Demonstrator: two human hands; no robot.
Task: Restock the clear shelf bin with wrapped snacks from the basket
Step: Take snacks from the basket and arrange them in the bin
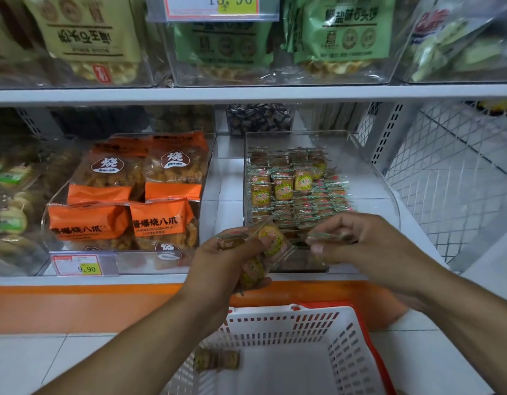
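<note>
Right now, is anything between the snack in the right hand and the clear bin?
Nothing visible. The right hand pinches a wrapped snack just at the clear bin's open front edge, with only stacked snacks beyond. The left hand, gripping more snacks, sits off to the left.

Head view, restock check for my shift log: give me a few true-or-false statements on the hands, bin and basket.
1. The left hand holds several wrapped snacks. True.
2. The right hand is bare of snacks. False: it pinches a wrapped snack at the front of the clear bin.
3. The basket has no snacks left. False: a few snacks lie at its bottom.
4. The clear bin already holds rows of snacks. True.
5. The orange bags sit in the bin being restocked. False: they fill the neighbouring bin.
</note>
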